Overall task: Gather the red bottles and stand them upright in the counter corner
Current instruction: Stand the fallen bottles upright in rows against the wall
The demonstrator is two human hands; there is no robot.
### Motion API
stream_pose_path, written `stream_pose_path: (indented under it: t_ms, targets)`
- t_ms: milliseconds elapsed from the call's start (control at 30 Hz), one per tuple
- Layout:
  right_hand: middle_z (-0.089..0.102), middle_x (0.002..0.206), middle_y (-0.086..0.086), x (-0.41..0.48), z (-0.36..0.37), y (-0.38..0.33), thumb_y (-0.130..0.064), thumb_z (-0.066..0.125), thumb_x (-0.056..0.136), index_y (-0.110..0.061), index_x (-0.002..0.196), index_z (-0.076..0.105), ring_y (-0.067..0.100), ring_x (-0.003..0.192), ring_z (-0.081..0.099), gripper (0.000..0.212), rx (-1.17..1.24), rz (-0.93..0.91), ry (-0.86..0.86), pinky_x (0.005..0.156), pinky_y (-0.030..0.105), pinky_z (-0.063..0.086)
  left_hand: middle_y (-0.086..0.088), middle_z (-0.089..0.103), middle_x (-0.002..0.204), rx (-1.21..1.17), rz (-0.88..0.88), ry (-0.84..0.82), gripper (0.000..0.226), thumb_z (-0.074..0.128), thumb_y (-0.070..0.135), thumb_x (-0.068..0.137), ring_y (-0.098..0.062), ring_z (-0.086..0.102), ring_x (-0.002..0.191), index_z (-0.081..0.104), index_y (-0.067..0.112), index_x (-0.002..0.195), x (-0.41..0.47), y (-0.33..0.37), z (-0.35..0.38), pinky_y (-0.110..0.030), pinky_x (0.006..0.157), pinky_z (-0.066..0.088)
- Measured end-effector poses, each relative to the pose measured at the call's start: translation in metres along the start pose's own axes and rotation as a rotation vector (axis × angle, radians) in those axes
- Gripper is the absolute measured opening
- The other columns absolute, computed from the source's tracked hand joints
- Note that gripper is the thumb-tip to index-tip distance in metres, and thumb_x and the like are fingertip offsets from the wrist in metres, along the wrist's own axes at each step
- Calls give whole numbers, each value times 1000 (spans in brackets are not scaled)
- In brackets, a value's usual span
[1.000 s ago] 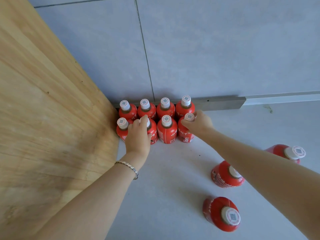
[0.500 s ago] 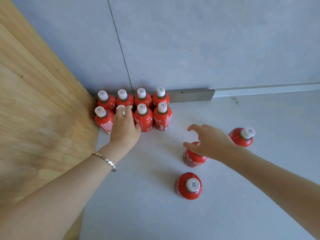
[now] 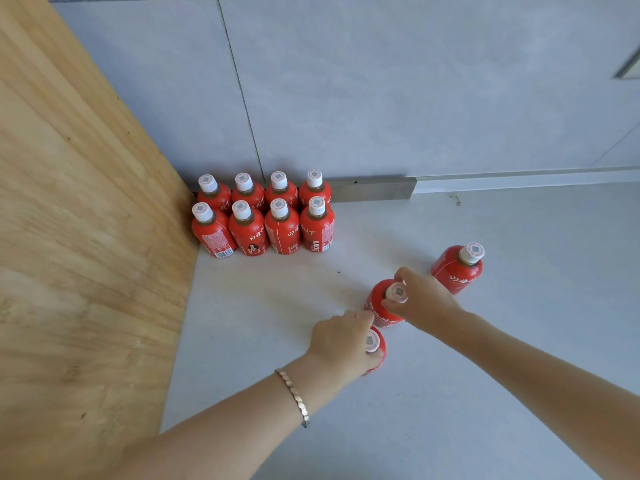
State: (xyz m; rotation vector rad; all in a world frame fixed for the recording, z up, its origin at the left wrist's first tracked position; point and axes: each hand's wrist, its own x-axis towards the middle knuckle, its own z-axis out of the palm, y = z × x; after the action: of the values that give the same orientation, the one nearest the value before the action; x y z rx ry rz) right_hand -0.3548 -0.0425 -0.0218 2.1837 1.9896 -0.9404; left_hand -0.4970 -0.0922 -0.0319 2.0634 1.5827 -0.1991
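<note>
Eight red bottles [image 3: 263, 216] are standing upright in the counter corner, two rows of four, left ones touching the wooden panel [image 3: 86, 237], back row against the grey tiled wall [image 3: 381, 91] and the start of a metal strip [image 3: 374, 188] at its base. Head view only (single camera). Three more bottles are sitting out on the pale counter [image 3: 277, 427], well apart from the group. The left hand [image 3: 341, 341] is curling over the nearest bottle [image 3: 375, 351], fingers closing around its neck and shoulder, white cap showing beside the knuckles; most of that bottle is hidden under the hand. The right hand [image 3: 420, 304] is pinching the cap and neck of the middle bottle [image 3: 382, 306], thumb and fingers wrapping it. These two bottles are sitting just beside each other, and the two hands are nearly touching. A third loose bottle [image 3: 457, 271] is standing untouched just behind the right hand. A thin metal bracelet [image 3: 294, 396] is showing on the left wrist. Open counter is lying between the hands and the corner group.
</note>
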Motion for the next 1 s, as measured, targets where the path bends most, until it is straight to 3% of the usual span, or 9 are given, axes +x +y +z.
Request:
stream_pose_path:
  t_ms: [67,167,300,400,533,667,833,933,1000]
  targets:
    - [61,94,4,-6,2,3,-33,65,84,-14,117,51,19,75,57,41,21,-6,12,48,17,39,-7,61,111,-98,-41,41,41,58,43,83,-28,61,104,48,14,109,-2,-10,2,-34,80,47]
    - [67,100,5,-12,5,3,-33,68,82,-17,115,53,18,75,60,40,79,-13,33,48,16,41,-4,58,86,-377,-161,149,28,61,37,81,-26,59,87,43,16,84,-11,-40,-2,-27,66,38]
    - [68,91,2,-10,11,-15,-33,69,79,-24,103,54,16,68,61,30,153,-48,40,48,18,43,3,51,70,-618,-303,398,24,66,26,79,-20,51,73,46,13,78,-19,-94,-21,-24,55,36]
    - [63,86,-1,-1,19,-43,-31,69,79,-25,102,54,16,67,58,28,188,-88,22,46,17,38,-4,58,76,-688,-423,589,21,69,20,78,-23,54,75,51,8,81,-15,-132,-36,-27,62,37]
    - [59,88,0,19,31,-93,-28,68,81,-19,109,55,19,77,58,32,250,-170,-5,50,19,41,-9,62,86,-792,-499,719,17,67,14,77,-24,56,80,51,12,82,5,-166,-57,-27,68,38]
    - [61,90,3,48,42,-146,-26,66,83,-12,107,55,22,82,58,30,260,-259,14,65,31,49,-16,63,95,-765,-510,705,16,66,14,77,-30,58,85,54,9,87,31,-192,-70,-29,71,39]
    - [67,105,8,80,63,-184,-26,65,84,-12,110,54,22,87,60,32,314,-263,73,67,28,43,-22,57,98,-626,-474,667,19,68,11,78,-21,48,82,54,5,88,37,-208,-64,-30,77,45]
    - [58,116,9,87,75,-182,-33,69,80,-15,120,46,25,98,59,49,291,-192,39,74,32,47,-13,62,107,-587,-526,640,49,77,30,67,-27,56,101,58,9,106,39,-218,-51,-35,90,48]
    - [54,119,9,90,83,-176,-43,74,73,-17,126,41,28,108,59,68,249,-127,7,83,35,49,-5,66,109,-665,-506,621,57,72,44,62,-23,61,105,57,20,111,39,-221,-42,-41,93,53]
